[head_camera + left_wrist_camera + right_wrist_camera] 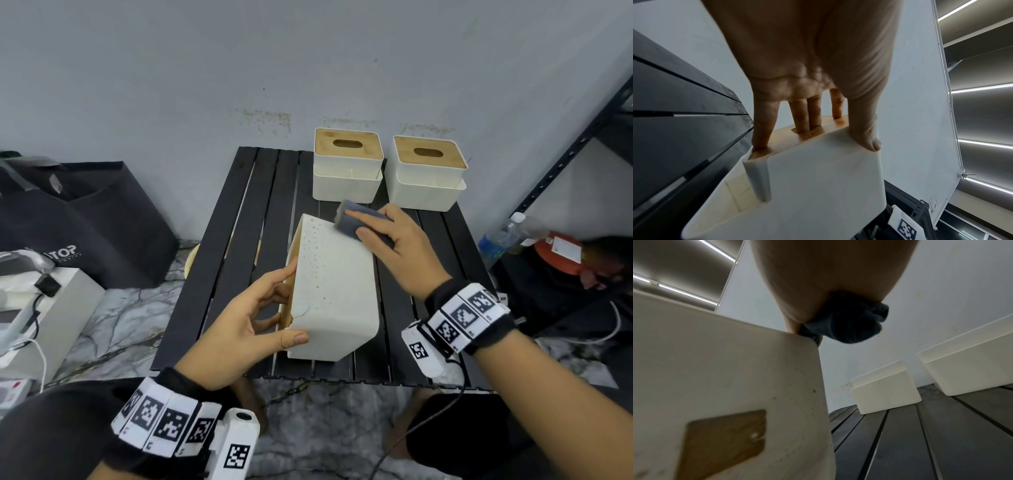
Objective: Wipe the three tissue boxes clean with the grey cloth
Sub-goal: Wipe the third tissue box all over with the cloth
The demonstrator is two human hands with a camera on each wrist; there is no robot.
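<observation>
A white tissue box [334,291] lies tipped on its side on the black slatted table [219,246], its upward face speckled with brown spots. My left hand [253,318] grips its near left edge, thumb on top and fingers on the wooden lid side [807,128]. My right hand [394,240] holds a folded grey cloth [356,219] against the box's far upper corner; the cloth [844,321] bunches under the palm at the box's rim [735,369]. Two more white boxes with wooden lids [347,168] [428,174] stand upright at the table's back.
A black bag [89,219] and white boxes with cables [41,308] sit on the floor at left. A black metal shelf [582,144] stands at right, with a water bottle [500,236] and an orange item [561,253] under it. The wall is close behind the table.
</observation>
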